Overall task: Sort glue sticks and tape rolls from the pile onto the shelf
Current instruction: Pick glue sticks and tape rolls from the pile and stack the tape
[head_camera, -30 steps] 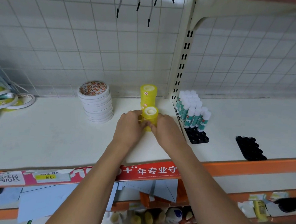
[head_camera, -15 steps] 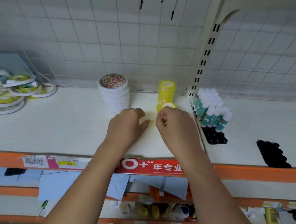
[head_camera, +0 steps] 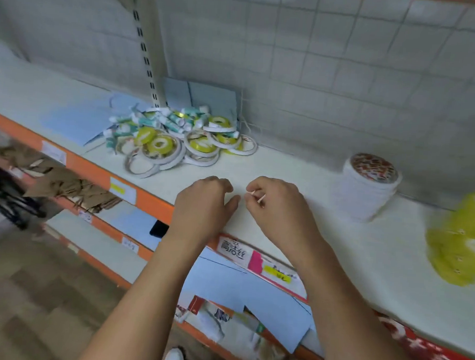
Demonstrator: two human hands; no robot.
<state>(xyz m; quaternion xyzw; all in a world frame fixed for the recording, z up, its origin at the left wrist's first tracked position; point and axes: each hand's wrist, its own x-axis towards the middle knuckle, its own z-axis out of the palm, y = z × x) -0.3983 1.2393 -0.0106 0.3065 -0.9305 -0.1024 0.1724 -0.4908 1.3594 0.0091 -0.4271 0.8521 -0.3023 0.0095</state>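
White shelf point(head_camera: 301, 167) with an orange front edge point(head_camera: 146, 202), backed by a tiled wall point(head_camera: 348, 75) behind a wire grid.

Pile point(head_camera: 177, 140): lies at the far left of the shelf. It holds mixed glue sticks point(head_camera: 162, 121) with teal labels and loose flat tape rolls point(head_camera: 160, 144), white-rimmed and several yellow at the core. It rests partly on blue paper sheets point(head_camera: 76, 120).

Sorted stock: a neat stack of white tape rolls point(head_camera: 369, 185) stands far right, near the wall. Yellow tape rolls point(head_camera: 466, 238) stand at the right margin, badly blurred, count not determinable.

Left hand point(head_camera: 204, 205): over the near shelf edge, fingers loosely curled, holding nothing visible.

Right hand point(head_camera: 281, 213): just beside the left, thumb and forefinger pinching a small pale strip point(head_camera: 258, 197), possibly a tape tab; too small to confirm.

Both hands are well apart from the pile and the stacks. A price label point(head_camera: 232, 250) sits on the edge below the hands.
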